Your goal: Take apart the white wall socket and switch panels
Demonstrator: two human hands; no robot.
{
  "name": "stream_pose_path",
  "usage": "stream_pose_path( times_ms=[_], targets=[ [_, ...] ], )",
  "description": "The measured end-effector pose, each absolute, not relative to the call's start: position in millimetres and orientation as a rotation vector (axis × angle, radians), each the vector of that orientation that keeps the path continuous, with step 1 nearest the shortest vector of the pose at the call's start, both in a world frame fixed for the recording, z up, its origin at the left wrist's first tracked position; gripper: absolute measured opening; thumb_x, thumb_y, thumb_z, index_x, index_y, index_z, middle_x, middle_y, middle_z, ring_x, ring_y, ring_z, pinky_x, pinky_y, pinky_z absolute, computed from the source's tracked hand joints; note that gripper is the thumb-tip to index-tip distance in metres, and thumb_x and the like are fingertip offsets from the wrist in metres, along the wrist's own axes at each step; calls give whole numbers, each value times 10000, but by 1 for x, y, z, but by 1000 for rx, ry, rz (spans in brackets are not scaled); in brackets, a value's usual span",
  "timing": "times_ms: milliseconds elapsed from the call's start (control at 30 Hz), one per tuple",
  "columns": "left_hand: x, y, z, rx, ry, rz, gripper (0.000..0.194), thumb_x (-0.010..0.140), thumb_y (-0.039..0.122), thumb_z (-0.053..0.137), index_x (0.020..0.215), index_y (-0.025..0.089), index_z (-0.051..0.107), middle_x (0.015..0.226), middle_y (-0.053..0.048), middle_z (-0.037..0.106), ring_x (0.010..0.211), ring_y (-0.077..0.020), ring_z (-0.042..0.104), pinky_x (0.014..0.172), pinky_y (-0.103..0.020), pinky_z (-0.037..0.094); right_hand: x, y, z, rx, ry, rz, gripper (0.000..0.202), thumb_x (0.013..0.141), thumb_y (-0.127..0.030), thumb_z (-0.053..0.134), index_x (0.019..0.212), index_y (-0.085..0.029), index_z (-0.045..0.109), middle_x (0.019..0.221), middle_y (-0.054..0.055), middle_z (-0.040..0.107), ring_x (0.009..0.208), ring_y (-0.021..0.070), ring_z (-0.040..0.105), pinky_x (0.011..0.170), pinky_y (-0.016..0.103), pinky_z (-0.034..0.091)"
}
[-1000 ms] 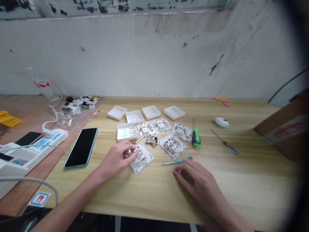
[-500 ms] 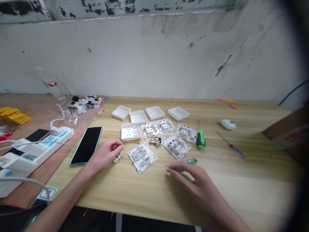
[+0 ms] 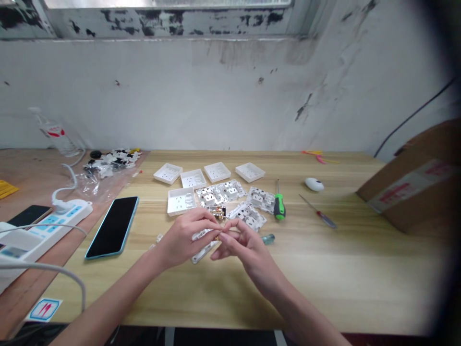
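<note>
My left hand and my right hand meet fingertip to fingertip over a white socket plate. Between their pinched fingers shows a tiny brass-coloured piece; its exact shape is too small to make out. The fingers cover most of the plate. Just beyond them lies a cluster of metal contacts. A small white plastic part peeks out behind my left wrist. To the right of my right hand, the teal handle of a screwdriver rests on the table.
Several white socket covers and open socket plates lie farther back. A green-black screwdriver, another screwdriver and a white oval object are right. A phone and power strip are left; a cardboard box stands right.
My left hand has moved right, away from the small white part, and my right hand has left the teal screwdriver's side. Both have come together over the socket plate. The view has shifted right.
</note>
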State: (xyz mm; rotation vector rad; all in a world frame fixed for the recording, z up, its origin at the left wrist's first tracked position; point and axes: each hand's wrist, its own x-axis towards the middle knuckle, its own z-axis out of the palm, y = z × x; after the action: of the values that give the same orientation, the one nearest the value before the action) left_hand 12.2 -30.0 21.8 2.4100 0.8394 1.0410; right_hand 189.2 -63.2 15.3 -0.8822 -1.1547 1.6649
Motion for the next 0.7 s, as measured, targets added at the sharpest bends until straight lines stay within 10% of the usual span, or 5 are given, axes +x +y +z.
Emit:
stream_pose_path(
  times_ms=[533, 700],
  targets=[
    [19, -26, 18, 1963, 1010, 1267, 222, 866, 242, 625, 1066, 209, 714, 1025, -75, 707, 944, -206, 646, 828, -345, 534, 198, -47, 21, -938, -1191, 1609, 279, 814, -433, 631, 914, -205, 503, 850, 41, 694, 683, 167, 669, 583, 298, 523],
    [1, -16, 18, 1805, 1168, 1278, 216, 834, 258, 651, 1025, 188, 727, 1010, -66, 725, 919, -190, 663, 770, -313, 561, 274, -29, 28, -1490, -1685, 622, 289, 840, -482, 557, 863, -197, 601, 761, 50, 670, 635, 170, 619, 558, 300, 462]
  ],
)
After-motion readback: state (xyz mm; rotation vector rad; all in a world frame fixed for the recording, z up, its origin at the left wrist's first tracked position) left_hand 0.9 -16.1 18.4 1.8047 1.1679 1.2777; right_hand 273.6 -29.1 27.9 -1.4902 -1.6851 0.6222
